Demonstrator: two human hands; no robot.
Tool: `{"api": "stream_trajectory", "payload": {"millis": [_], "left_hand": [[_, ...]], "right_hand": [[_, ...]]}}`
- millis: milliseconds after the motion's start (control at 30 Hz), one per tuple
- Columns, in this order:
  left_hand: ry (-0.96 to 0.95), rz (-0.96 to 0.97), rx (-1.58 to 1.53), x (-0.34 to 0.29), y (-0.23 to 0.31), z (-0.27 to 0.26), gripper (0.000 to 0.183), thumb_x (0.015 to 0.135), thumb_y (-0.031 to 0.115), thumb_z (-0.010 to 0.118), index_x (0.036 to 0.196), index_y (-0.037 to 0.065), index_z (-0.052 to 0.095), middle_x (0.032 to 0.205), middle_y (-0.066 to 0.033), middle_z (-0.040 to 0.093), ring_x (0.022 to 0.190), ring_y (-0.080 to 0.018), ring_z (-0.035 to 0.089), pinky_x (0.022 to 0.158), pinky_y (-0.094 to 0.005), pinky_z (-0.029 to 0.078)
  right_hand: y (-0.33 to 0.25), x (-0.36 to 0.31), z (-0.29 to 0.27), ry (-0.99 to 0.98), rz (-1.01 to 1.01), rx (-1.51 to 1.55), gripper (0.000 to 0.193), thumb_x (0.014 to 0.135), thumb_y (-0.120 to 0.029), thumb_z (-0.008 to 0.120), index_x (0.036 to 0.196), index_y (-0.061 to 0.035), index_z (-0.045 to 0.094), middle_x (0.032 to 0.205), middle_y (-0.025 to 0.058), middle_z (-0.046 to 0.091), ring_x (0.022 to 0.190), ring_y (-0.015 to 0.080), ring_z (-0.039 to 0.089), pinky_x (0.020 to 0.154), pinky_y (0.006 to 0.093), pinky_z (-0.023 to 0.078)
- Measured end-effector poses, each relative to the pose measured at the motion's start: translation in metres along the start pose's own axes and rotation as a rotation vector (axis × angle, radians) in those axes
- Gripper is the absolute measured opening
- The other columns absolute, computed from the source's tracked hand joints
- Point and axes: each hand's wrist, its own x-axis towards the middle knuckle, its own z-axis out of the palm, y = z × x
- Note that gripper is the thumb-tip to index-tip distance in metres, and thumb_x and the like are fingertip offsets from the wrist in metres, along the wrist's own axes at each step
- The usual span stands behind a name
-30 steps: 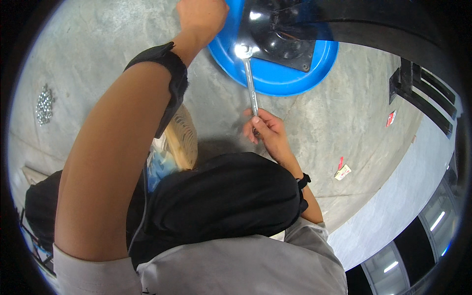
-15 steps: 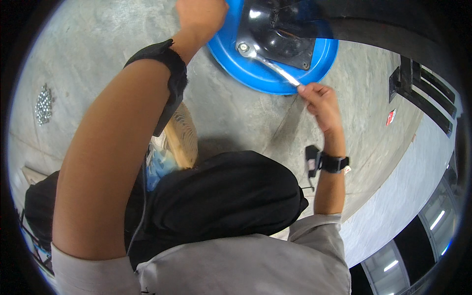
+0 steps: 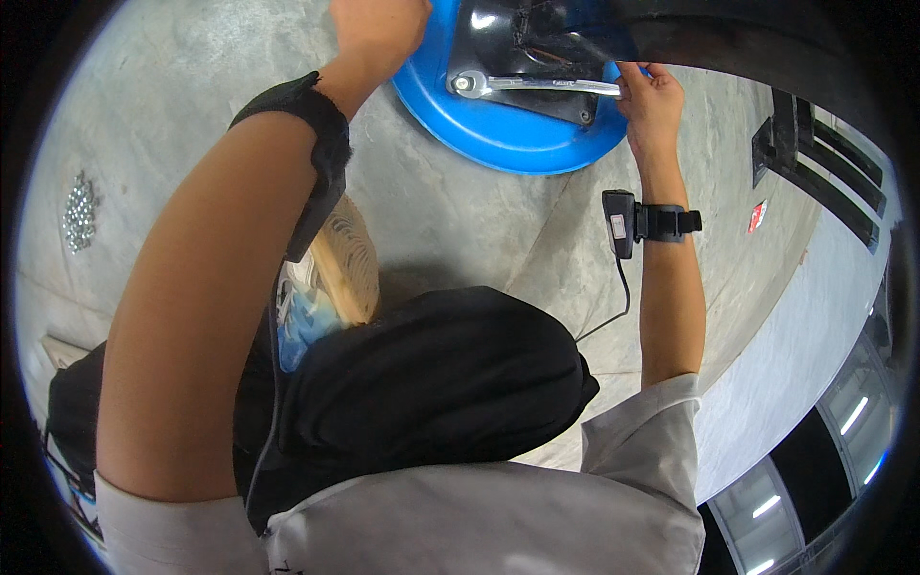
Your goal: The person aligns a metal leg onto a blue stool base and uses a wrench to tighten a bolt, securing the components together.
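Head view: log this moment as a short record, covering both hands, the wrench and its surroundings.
Right hand: fingers at the free end of the silver wrench
Wrench: extends across the black plate, head at a fastener near the plate's corner
Left hand: beside the blue round base, partly cut off; grip unclear
Blue base: beneath the plate
Floor, far left: small shiny metal pieces

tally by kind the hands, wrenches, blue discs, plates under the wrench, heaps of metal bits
left hand and right hand: 2
wrench: 1
blue disc: 1
black plate: 1
heap of metal bits: 1
total: 6
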Motion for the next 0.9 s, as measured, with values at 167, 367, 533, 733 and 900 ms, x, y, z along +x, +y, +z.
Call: {"api": "stream_trajectory", "payload": {"millis": [167, 367, 533, 733, 900], "left_hand": [[0.005, -0.013, 0.013, 0.0, -0.003, -0.003, 0.041, 0.075, 0.0, 0.045, 0.114, 0.012, 0.052, 0.094, -0.0119, 0.058, 0.087, -0.0327, 0.057, 0.073, -0.0411, 0.047], [0.033, -0.014, 0.039, 0.002, -0.005, -0.001, 0.04, 0.076, 0.001, 0.045, 0.113, 0.012, 0.052, 0.095, -0.0108, 0.058, 0.086, -0.0316, 0.058, 0.072, -0.041, 0.048], [-0.006, -0.026, 0.033, 0.001, 0.001, 0.002, 0.038, 0.076, 0.002, 0.045, 0.113, 0.013, 0.052, 0.094, -0.0099, 0.058, 0.085, -0.0308, 0.058, 0.071, -0.041, 0.048], [0.049, -0.008, 0.012, 0.001, -0.008, 0.004, 0.039, 0.075, 0.001, 0.046, 0.112, 0.012, 0.053, 0.094, -0.0101, 0.058, 0.085, -0.0313, 0.058, 0.07, -0.0409, 0.048], [0.083, 0.034, -0.003, 0.0, -0.005, 0.005, 0.041, 0.075, 0.0, 0.045, 0.114, 0.012, 0.052, 0.095, -0.0115, 0.058, 0.086, -0.0331, 0.057, 0.073, -0.0417, 0.048]], "right_hand": [[-0.048, -0.03, -0.009, -0.507, -0.125, -0.686, 0.034, 0.08, -0.031, 0.065, 0.071, 0.001, 0.066, 0.056, 0.0015, 0.054, 0.051, 0.0071, 0.042, 0.048, 0.023, 0.032], [-0.049, -0.048, -0.01, -0.411, -0.131, -0.553, 0.031, 0.081, -0.028, 0.064, 0.072, 0.0014, 0.066, 0.056, 0.0019, 0.054, 0.052, 0.0061, 0.042, 0.048, 0.0218, 0.031], [-0.031, -0.033, -0.025, -0.375, -0.178, -0.465, 0.027, 0.081, -0.024, 0.064, 0.07, -0.0002, 0.066, 0.056, -0.0008, 0.054, 0.051, 0.0047, 0.04, 0.047, 0.021, 0.028], [-0.038, -0.049, -0.031, -0.28, -0.118, -0.196, 0.023, 0.086, -0.022, 0.058, 0.074, -0.003, 0.064, 0.057, -0.0066, 0.043, 0.051, 0.0022, 0.032, 0.047, 0.0197, 0.024], [-0.002, -0.148, 0.0, -0.408, 0.282, 0.032, 0.021, 0.091, -0.023, 0.051, 0.086, -0.0037, 0.058, 0.065, -0.0055, 0.045, 0.058, 0.0037, 0.039, 0.053, 0.0186, 0.031]]}}
